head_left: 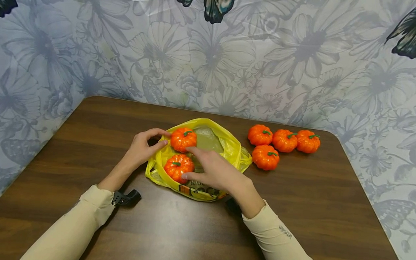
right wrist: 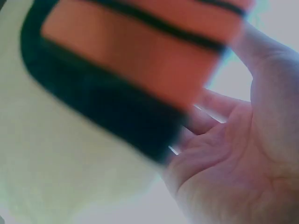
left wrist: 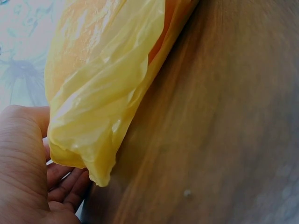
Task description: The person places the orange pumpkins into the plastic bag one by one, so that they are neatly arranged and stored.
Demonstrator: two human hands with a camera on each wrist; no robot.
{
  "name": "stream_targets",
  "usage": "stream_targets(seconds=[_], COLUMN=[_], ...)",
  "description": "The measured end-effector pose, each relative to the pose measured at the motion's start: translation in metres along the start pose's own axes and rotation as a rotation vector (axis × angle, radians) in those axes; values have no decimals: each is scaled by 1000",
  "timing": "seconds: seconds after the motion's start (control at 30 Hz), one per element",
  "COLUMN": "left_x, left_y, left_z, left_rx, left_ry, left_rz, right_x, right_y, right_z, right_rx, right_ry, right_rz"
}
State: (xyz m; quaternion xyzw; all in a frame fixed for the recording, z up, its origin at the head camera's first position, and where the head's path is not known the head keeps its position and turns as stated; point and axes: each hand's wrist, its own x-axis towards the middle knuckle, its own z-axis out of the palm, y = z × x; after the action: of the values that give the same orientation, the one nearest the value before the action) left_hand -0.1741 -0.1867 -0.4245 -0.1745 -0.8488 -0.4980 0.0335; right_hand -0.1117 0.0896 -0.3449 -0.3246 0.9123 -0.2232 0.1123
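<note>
A yellow plastic bag (head_left: pixel 233 146) lies spread with its mouth facing up on the table. Inside it, toward the left, are two small orange pumpkins with green stems: an upper pumpkin (head_left: pixel 183 140) and a lower pumpkin (head_left: pixel 178 168). My left hand (head_left: pixel 143 145) is at the bag's left rim, fingertips beside the upper pumpkin, thumb apart from the fingers. Over the bag reaches my right hand (head_left: pixel 215 169), its index finger at the upper pumpkin's lower edge and its thumb at the lower one. The left wrist view shows the bag's side (left wrist: pixel 93 112) covering part of the left fingers.
Several more orange pumpkins (head_left: pixel 285 140) sit together on the brown wooden table (head_left: pixel 295 194), right of the bag. Behind the table's far edge stands a wall (head_left: pixel 217 69) with flower patterns and butterflies. Dark wrist straps (head_left: pixel 126 198) are on the forearms.
</note>
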Motion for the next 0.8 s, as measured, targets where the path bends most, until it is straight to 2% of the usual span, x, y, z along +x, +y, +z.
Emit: stream_targets(seconds=[0.2, 0.5, 0.8], left_x=[-1, -1, -1], left_y=[2, 1, 2], left_z=[-2, -1, -2], left_rx=[4, -1, -7], left_ry=[7, 11, 8], left_rz=[3, 3, 8], right_x=[-6, -26, -54], right_y=[3, 11, 31], right_z=[-6, -10, -29], right_rx=[-8, -15, -32], right_ry=[18, 72, 219], right_rz=[22, 67, 105])
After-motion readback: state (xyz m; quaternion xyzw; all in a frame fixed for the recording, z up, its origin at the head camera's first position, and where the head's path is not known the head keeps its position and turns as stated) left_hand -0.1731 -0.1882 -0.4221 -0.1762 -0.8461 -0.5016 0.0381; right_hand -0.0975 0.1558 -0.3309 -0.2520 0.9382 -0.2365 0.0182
